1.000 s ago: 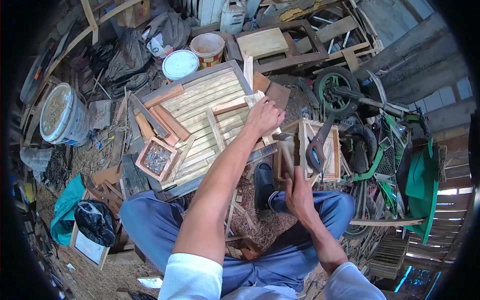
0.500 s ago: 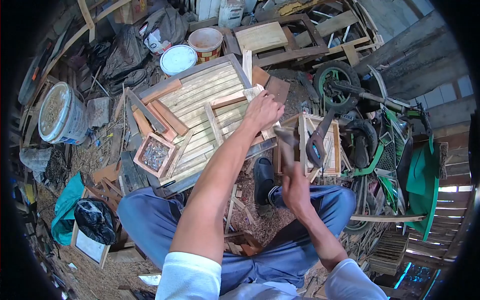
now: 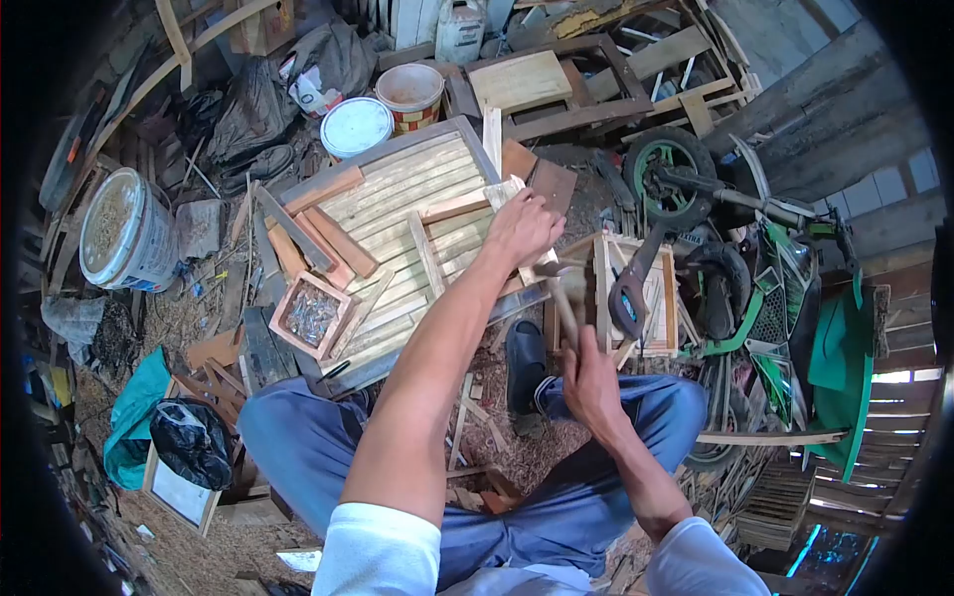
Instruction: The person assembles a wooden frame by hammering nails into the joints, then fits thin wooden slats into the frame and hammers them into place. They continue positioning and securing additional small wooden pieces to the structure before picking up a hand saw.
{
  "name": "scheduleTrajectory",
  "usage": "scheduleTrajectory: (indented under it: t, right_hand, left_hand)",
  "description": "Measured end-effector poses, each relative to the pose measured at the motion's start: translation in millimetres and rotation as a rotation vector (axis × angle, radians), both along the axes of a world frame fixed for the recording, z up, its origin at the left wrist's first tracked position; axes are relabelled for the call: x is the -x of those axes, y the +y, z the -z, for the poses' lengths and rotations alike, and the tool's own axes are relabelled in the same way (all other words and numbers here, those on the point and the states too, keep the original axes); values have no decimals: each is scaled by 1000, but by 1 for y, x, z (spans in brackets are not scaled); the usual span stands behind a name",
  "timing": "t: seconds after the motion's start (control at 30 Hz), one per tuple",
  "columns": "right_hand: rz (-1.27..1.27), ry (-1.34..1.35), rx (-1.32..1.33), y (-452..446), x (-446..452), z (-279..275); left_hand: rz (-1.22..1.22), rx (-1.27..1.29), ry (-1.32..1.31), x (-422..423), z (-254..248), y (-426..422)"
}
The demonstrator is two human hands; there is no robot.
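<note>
My left hand (image 3: 524, 230) is closed over the right side of a small wooden frame (image 3: 425, 248), covering part of it. The frame lies on a slatted wooden panel (image 3: 383, 214) with dark edges. In my right hand (image 3: 593, 385) is a hammer (image 3: 566, 308), gripped by its handle. The hammer's head is up near the frame's end, just below my left hand; I cannot tell whether it touches the wood. A square wooden box (image 3: 311, 316) of nails sits at the panel's lower left. Loose wood strips (image 3: 338, 241) lie beside it.
A handsaw (image 3: 633, 288) rests over a wooden crate (image 3: 668, 298) to the right, with a small green motorbike (image 3: 745, 298) beyond. Buckets (image 3: 409, 89) stand behind the panel, and another bucket (image 3: 129, 228) at left. Wood scraps and shavings cover the ground.
The hammer has moved slightly and its head shows more clearly near the frame's end. My left hand stays on the frame almost unmoved.
</note>
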State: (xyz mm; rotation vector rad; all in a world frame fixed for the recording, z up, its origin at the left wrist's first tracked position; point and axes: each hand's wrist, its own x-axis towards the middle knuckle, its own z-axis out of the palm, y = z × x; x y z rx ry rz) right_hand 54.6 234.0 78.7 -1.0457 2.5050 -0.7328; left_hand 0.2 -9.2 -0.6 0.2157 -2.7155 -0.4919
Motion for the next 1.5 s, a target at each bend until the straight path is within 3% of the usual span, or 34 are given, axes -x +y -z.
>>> scheduleTrajectory:
  t: [0.07,0.17,0.2,0.3,0.43,0.57,0.7,0.87,0.97,1.17,1.3,1.37,1.5]
  right_hand:
    - [32,15,186,-4,-12,-17]
    - [-11,29,98,1,-7,12]
    - [-52,32,-145,-4,0,17]
    - [-32,14,-133,-3,2,11]
    - [18,45,176,0,-11,4]
    - [-65,91,-149,4,3,24]
    - [-50,81,123,5,-6,18]
    - [-27,26,-194,-2,-2,18]
    - [21,-2,84,3,4,20]
    - [206,-28,229,-8,17,5]
    - [237,-133,274,-5,20,4]
    - [220,-92,348,-3,20,20]
    - [171,-178,284,-2,13,11]
  left_hand:
    - [-6,-2,43,3,3,-3]
    - [-5,-9,70,-1,3,2]
    - [0,-2,51,-1,1,1]
    - [-2,20,43,1,-2,-3]
    - [-11,30,64,-1,4,0]
    - [30,12,37,0,-2,-1]
    - [0,-17,75,-3,0,0]
    - [6,-5,58,3,-1,-4]
    - [10,-23,102,-2,-2,-1]
    - [-32,-174,440,-32,-16,10]
    - [-413,-213,284,-94,-23,43]
    - [-450,-275,139,-121,-16,56]
    - [-209,-188,52,-143,-17,55]
